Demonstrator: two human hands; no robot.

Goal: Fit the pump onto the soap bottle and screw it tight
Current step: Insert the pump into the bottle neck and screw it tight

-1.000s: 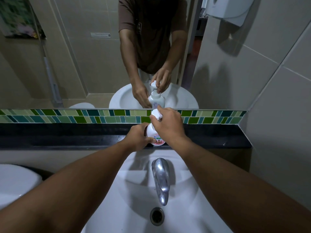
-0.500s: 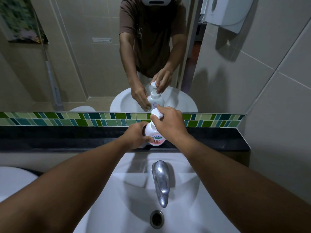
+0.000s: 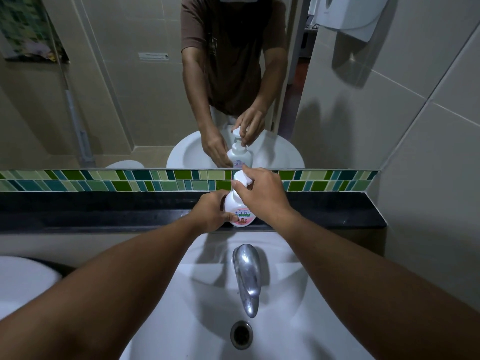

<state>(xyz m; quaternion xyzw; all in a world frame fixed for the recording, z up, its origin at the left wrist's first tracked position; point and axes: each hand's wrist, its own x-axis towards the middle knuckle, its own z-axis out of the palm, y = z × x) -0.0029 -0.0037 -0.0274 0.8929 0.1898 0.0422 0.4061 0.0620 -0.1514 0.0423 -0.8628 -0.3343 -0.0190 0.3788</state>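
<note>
the soap bottle (image 3: 238, 211) stands upright at the centre of the frame on the dark tabletop (image 3: 104, 211) behind the sink (image 3: 298, 320). the left hand (image 3: 211, 213) has its fingers wrapped round the bottle's body, and the right hand (image 3: 262, 194) has its fingers pinched on the pump (image 3: 241, 179) at the neck. if the pump sits crooked, the thread could cross and jam. a loose left grip would let the bottle spin or tip toward the sink.

soap bottle (image 3: 240, 213) label, Japanese characters "キレイキレイ", smaller print illegible
</note>
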